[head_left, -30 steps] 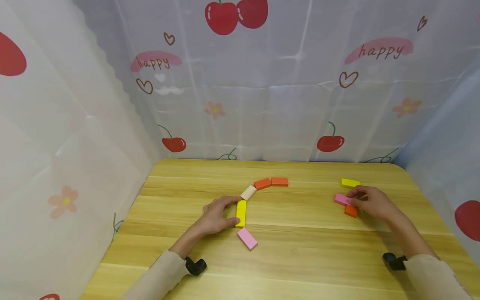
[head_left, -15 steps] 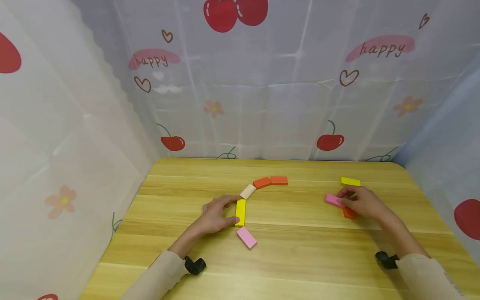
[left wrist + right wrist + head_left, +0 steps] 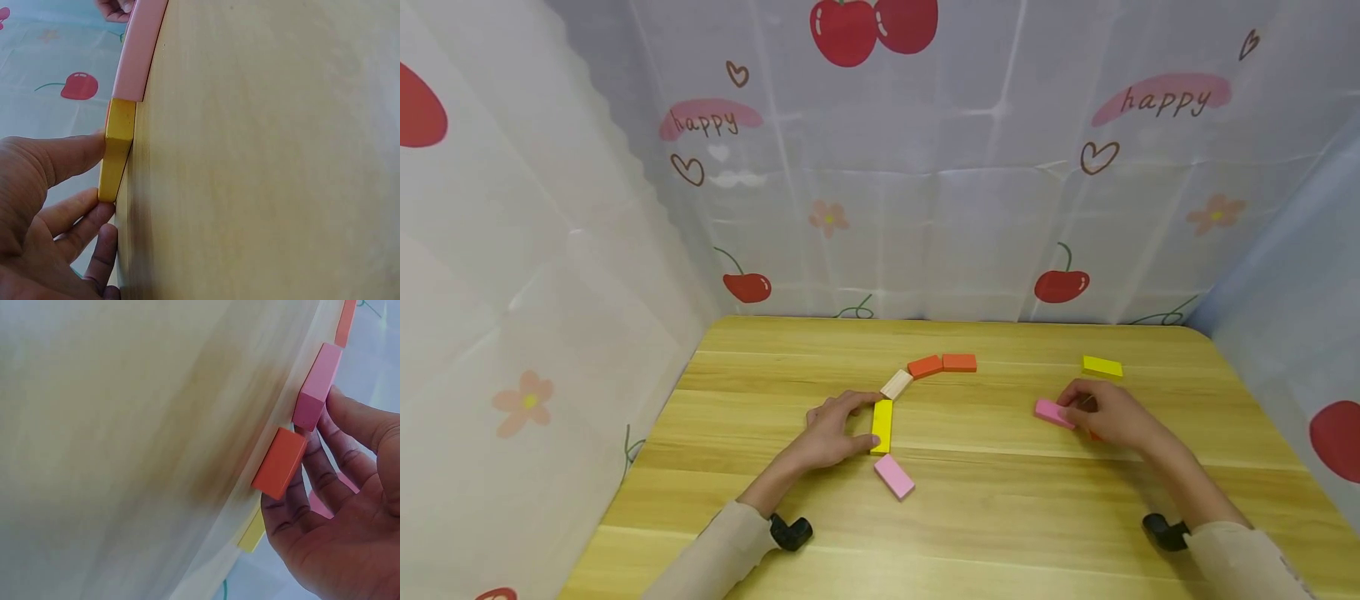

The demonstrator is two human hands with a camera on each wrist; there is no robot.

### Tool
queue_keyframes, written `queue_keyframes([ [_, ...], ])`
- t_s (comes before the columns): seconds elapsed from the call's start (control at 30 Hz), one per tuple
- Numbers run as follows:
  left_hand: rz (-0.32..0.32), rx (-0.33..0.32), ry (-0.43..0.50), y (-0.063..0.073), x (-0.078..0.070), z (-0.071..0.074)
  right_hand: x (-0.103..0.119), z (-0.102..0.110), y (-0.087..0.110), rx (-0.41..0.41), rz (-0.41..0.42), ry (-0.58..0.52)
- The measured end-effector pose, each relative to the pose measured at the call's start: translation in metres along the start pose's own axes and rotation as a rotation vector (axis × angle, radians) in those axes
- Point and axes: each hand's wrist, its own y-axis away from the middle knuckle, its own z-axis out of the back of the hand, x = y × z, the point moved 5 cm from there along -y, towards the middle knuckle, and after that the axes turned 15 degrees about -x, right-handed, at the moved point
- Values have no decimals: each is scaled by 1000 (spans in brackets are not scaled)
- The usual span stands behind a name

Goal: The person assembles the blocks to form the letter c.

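Observation:
In the head view my left hand (image 3: 833,433) spans a yellow block (image 3: 882,427), thumb at the near end and a finger at the far end. The block (image 3: 117,147) lies flat, close to a pink block (image 3: 137,59) in the left wrist view. On the right side of the table, my right hand (image 3: 1108,412) pinches another pink block (image 3: 1054,413) between thumb and fingers. An orange block (image 3: 280,464) sits right beside those fingers in the right wrist view; from the head it is mostly hidden under the hand.
Beyond the left hand a curved row continues with a natural wood block (image 3: 897,384) and two orange blocks, one (image 3: 925,367) beside the other (image 3: 959,363). Behind the right hand lies a yellow block (image 3: 1102,367). Printed curtains (image 3: 925,233) border the wooden table (image 3: 985,517).
My right hand has moved left and slightly nearer, carrying the pink block away from its spot by the orange one. The left hand has stayed on the yellow block.

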Motion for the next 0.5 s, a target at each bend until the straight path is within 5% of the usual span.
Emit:
queue_keyframes([
  [0.5,-4,4,-8,-1,-1,0,20,-12,10,5,91,-28],
])
